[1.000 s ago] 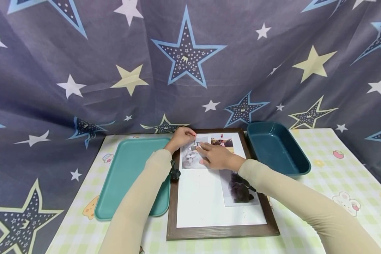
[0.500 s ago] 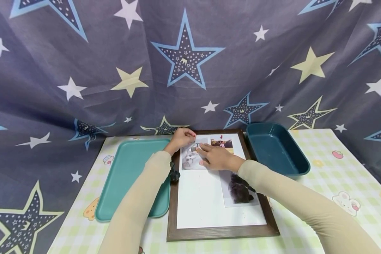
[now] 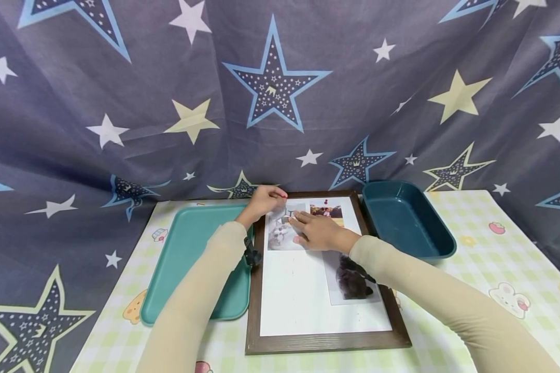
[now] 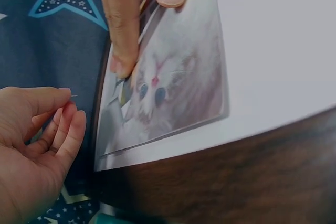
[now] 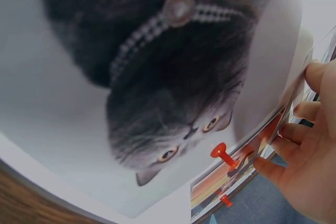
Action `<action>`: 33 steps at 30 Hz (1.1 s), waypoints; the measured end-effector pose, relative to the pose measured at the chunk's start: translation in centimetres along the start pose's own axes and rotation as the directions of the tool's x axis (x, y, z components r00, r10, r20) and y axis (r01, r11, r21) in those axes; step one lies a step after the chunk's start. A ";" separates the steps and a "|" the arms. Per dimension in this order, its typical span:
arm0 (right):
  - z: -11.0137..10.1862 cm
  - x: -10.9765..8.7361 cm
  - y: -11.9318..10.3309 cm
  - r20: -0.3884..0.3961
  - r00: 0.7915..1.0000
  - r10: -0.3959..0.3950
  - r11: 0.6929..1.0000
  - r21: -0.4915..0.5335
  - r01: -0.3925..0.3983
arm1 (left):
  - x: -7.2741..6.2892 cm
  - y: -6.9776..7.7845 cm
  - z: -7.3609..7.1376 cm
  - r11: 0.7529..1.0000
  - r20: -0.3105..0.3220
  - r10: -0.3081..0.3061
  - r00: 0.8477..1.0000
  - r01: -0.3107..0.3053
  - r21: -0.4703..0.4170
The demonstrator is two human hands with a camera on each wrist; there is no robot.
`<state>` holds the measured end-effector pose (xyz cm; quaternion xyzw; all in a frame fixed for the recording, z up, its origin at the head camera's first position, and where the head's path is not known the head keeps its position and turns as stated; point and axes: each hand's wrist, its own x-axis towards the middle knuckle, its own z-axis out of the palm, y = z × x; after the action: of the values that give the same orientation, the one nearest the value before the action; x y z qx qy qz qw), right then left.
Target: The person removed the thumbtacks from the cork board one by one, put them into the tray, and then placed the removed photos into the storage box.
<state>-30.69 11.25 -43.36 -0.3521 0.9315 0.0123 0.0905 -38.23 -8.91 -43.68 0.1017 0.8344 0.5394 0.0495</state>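
as the left hand (image 3: 265, 201) pinches a red push pin (image 3: 285, 197) between thumb and finger, its bare needle showing in the left wrist view, the right hand (image 3: 321, 230) lies with fingers spread on a pale-cat photo (image 3: 282, 239), at the far left of a white board (image 3: 294, 295) edged by a dark brown frame (image 3: 329, 342). the photo is judged light, thin and bendable, with a smooth face that may slide or crease; it is best steadied with flat fingers on its surface, or lifted by its edges. the pin should prove nearly weightless and stiff, with a sharp point and a small head that could slip; its head is the sound place to hold it. the frame is probably rigid and best taken by its sides. counted: three photos, namely the pale-cat photo, a small autumn-coloured photo (image 3: 327, 209) at the far right and a dark-cat photo (image 3: 352, 282) at the right; three red pins visible, one in the left hand, one at the small photo's far edge and one by the dark-cat photo's far edge; one green tray (image 3: 182, 254) to the left and one dark teal bin (image 3: 403, 220) to the right, on one cloth-covered counter (image 3: 476, 251).
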 end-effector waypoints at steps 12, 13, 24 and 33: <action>0.4 0.0 0.4 0.009 1.000 0.006 1.000 0.004 -0.006 | -1.2 0.7 -2.1 0.997 0.027 0.040 0.999 -0.038 -0.064; 0.4 0.0 0.4 0.007 1.000 0.005 1.000 0.005 -0.005 | -1.3 0.8 -2.3 0.997 0.030 0.042 0.999 -0.040 -0.066; 0.2 -0.1 0.3 0.007 1.000 -0.005 1.000 0.007 0.005 | -3.2 1.4 -5.0 0.999 0.033 0.037 0.999 -0.037 -0.005; 0.2 -0.2 0.2 -0.024 0.999 -0.025 1.000 0.004 0.025 | -4.7 1.6 -7.7 0.998 0.050 0.062 0.997 -0.063 0.012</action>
<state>-30.62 11.56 -43.52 -0.3638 0.9280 0.0047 0.0803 -34.98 -16.15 -39.19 0.1415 0.8329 0.5325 0.0527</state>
